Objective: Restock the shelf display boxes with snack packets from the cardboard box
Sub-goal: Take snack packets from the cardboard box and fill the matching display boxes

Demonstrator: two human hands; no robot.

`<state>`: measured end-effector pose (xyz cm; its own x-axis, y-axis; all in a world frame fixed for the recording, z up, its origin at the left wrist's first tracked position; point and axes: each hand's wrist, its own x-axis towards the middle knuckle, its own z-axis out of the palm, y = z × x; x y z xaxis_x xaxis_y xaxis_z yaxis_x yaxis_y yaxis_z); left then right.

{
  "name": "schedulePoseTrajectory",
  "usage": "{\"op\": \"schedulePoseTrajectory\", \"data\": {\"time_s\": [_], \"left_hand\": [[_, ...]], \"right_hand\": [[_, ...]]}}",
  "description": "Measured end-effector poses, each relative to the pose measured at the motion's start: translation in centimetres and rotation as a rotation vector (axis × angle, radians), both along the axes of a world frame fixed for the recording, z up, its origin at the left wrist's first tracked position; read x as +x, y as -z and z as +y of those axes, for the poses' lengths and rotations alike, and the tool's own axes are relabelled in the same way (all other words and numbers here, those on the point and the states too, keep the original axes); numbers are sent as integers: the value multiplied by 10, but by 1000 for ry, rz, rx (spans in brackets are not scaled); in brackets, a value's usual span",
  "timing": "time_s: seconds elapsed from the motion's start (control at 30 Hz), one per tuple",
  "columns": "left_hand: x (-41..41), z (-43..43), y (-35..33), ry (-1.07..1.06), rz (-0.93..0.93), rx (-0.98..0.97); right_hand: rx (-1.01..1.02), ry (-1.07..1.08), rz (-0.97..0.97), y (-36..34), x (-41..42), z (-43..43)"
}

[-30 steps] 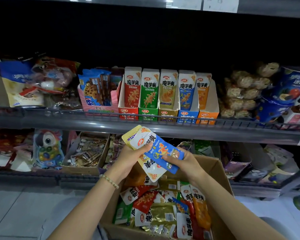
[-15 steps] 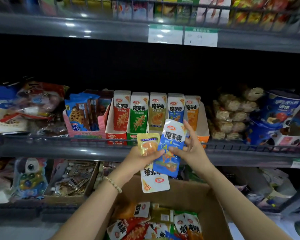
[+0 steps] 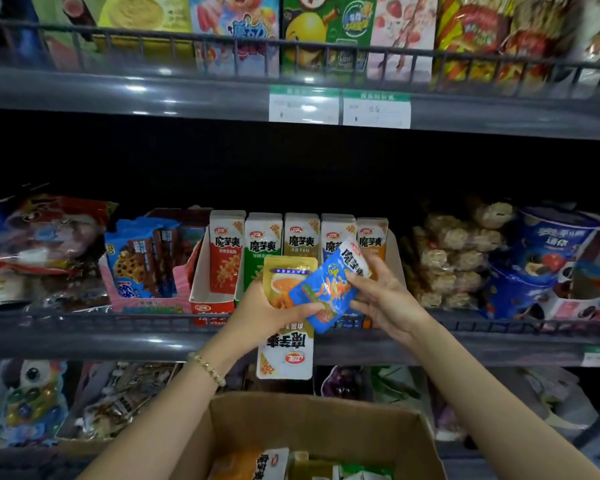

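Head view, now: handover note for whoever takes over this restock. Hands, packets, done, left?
Left hand: grips the gold packets, one hanging upside down.
Right hand: pinches the blue packet, in front of the display boxes.
Cardboard box: below the hands, with spare packets inside.
Done: none of the held packets is shelved yet. How full the display boxes are cannot be told.
Left: probably blue and gold into the matching-colour boxes, then the spares.

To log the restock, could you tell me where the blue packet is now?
Head view, centre: the blue packet is pinched in the right hand, overlapping the gold packet in the left hand, in front of the display boxes.
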<state>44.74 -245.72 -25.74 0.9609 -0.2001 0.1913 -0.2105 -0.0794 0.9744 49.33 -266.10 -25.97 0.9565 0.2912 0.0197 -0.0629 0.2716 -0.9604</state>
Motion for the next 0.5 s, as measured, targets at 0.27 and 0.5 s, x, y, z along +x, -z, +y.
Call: {"op": "schedulePoseTrajectory", "data": {"time_s": [0.27,0.5], "left_hand": [[12,-7,-5,39,67,16],[29,-4,-6,-197,184,17]], "right_hand": [[142,-36,174,1,13,-10],[-11,253,-88,-14,36,-29]]}}
